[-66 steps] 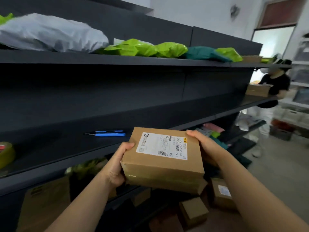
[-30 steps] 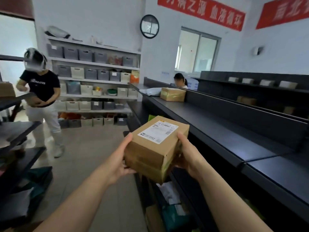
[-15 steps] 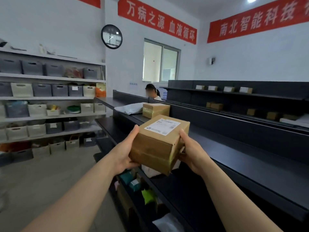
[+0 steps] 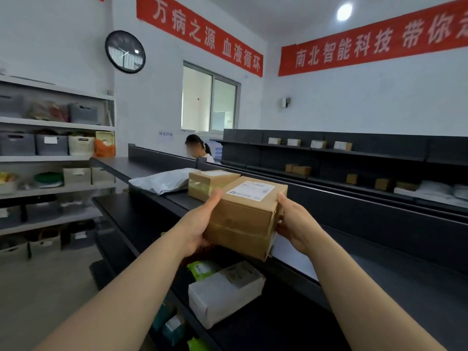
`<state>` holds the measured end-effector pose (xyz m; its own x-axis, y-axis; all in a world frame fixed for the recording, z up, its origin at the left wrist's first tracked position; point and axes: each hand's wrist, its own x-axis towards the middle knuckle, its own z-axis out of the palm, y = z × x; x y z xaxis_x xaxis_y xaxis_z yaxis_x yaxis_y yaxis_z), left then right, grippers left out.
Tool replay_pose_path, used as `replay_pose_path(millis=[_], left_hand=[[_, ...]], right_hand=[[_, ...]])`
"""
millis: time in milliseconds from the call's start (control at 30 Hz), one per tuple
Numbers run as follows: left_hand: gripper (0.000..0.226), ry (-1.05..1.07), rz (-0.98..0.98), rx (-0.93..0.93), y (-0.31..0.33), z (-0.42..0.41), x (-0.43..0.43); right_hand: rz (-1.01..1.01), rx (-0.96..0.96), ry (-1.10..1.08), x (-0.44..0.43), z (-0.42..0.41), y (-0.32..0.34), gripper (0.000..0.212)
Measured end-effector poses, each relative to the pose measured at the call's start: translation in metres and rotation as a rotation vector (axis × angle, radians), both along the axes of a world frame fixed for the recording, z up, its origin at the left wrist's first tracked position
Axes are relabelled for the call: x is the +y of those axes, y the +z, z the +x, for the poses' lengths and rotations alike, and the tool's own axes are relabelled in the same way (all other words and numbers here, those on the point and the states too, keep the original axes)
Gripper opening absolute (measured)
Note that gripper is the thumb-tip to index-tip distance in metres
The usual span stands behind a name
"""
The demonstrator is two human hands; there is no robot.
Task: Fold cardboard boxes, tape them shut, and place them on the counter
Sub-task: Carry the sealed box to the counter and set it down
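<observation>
Counter (image 4: 141, 168) beyond; left hand (image 4: 195, 225), right hand (image 4: 296, 224) hold box (image 4: 243, 216) crosswise.

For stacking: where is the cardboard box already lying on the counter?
Head view, centre: brown cardboard box on black counter, between grey plastic mailer and held labelled box.

A dark counter (image 4: 410, 287) is seen running from near right to far left. At its far end a taped cardboard box (image 4: 210, 182) is set just beside a grey mailer bag (image 4: 164, 182). On the shelf (image 4: 253, 330) below, a white box (image 4: 222, 295) and a green packet (image 4: 200, 269) are laid.
</observation>
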<state>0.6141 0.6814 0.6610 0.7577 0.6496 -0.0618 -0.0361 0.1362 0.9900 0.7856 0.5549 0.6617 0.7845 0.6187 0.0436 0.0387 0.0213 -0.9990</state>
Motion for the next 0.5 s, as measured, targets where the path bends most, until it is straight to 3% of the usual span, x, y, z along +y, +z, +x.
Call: replay_pose_path(millis=[67,167,500], left_hand=[[0.059,0.001,0.041,0.036,0.001,0.022,0.025],[0.087,-0.035,0.112,0.103,-0.003,0.058,0.066],[0.099,-0.266,0.12,0.174,-0.019,0.164,0.176]], right_hand=[[0.0,-0.022,-0.007,0.026,0.017,0.001,0.055],[-0.037,-0.096,-0.035,0.061,0.041,-0.003,0.056],[-0.15,-0.096,-0.258,0.145,0.109,-0.017,0.059]])
